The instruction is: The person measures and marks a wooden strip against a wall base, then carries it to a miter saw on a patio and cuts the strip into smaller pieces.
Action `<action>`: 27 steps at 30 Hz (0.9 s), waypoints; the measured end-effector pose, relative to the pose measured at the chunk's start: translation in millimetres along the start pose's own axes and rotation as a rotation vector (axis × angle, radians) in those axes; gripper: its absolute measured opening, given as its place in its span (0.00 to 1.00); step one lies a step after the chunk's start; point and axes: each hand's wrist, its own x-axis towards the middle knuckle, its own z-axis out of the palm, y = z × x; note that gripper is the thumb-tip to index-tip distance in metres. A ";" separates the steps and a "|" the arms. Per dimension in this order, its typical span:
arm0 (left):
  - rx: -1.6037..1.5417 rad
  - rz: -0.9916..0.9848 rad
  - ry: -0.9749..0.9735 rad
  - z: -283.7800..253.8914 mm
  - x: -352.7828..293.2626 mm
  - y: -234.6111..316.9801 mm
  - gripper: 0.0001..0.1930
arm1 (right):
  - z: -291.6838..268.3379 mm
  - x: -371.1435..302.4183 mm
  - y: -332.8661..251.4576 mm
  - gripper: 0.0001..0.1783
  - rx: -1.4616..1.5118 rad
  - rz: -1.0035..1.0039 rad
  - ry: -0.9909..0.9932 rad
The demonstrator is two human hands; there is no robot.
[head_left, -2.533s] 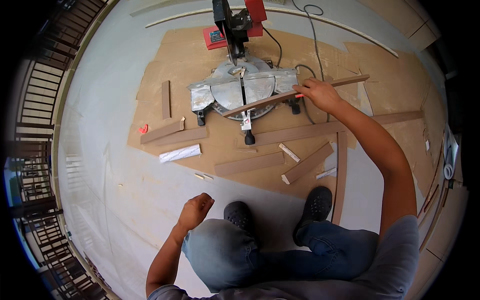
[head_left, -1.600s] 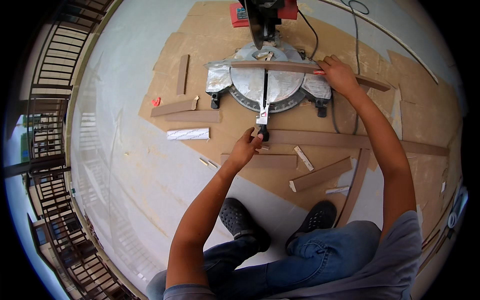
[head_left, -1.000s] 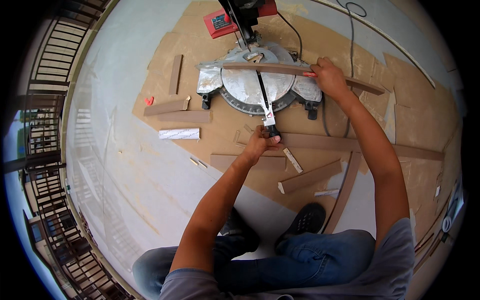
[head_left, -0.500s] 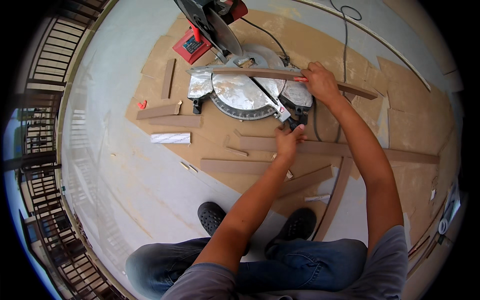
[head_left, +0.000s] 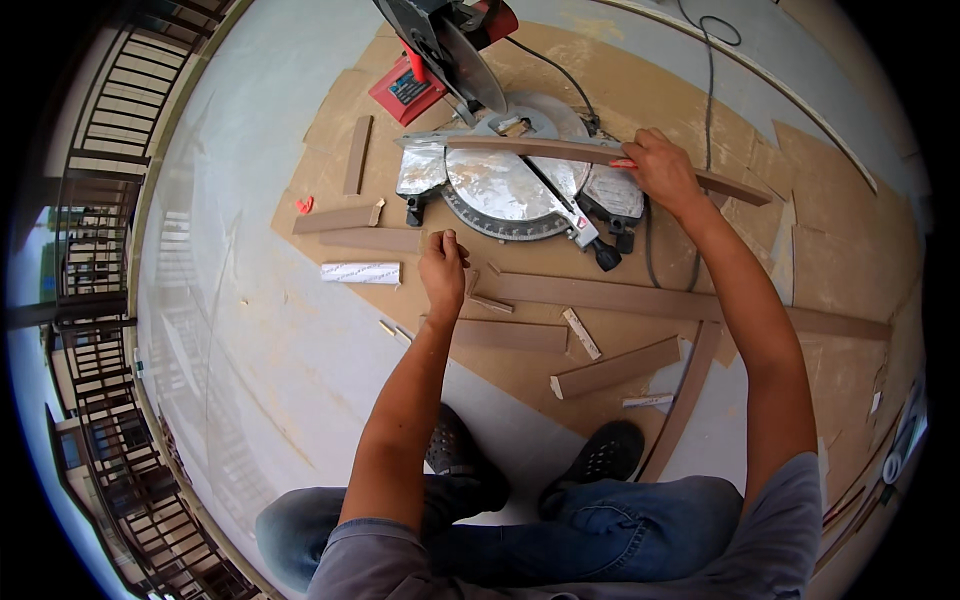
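Note:
My right hand grips a long brown trim strip lying across the mitre saw's bed along its fence. A slim red pencil-like thing pokes out from the same fingers. The mitre saw has its blade raised over the far side. Left of the saw's black front knob, my left hand hovers with curled fingers, apart from the saw. Nothing shows in it. Beneath it are brown offcuts, one of them a flat piece.
Cardboard covers the floor under the saw. Around it lie a long brown board, several cut pieces, a white-wrapped block and a red scrap. A black cable runs along the right. Railings stand at far left.
My left hand has let go of the saw's front knob and moved left. My right hand stays on the trim strip. The whole view has shifted slightly.

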 end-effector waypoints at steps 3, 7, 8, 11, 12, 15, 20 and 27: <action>0.254 0.166 -0.033 -50.2 44.7 38.5 0.18 | -1.0 -1.4 4.5 0.07 -0.014 -0.018 -0.015; 0.522 0.441 0.063 -133.1 106.4 130.3 0.20 | -0.5 -2.5 16.3 0.05 -0.012 -0.062 -0.019; 0.528 0.463 0.097 -152.6 113.5 165.4 0.20 | -3.3 -1.7 18.4 0.06 -0.008 -0.089 -0.034; 0.533 0.559 0.275 -219.5 127.6 261.5 0.20 | -8.5 7.1 13.1 0.10 0.025 -0.183 -0.073; 0.488 0.607 0.301 -235.6 132.0 290.1 0.20 | -8.4 9.7 13.5 0.12 0.030 -0.216 -0.083; 0.410 0.704 0.246 -260.5 154.3 366.4 0.21 | -11.1 15.8 22.0 0.14 0.063 -0.285 -0.169; 0.525 0.806 -0.025 -230.4 179.9 489.6 0.20 | -8.3 18.4 13.2 0.13 0.096 -0.235 -0.139; 0.493 0.731 -0.052 -113.1 141.3 532.7 0.13 | 0.0 10.7 18.0 0.09 0.044 -0.190 -0.167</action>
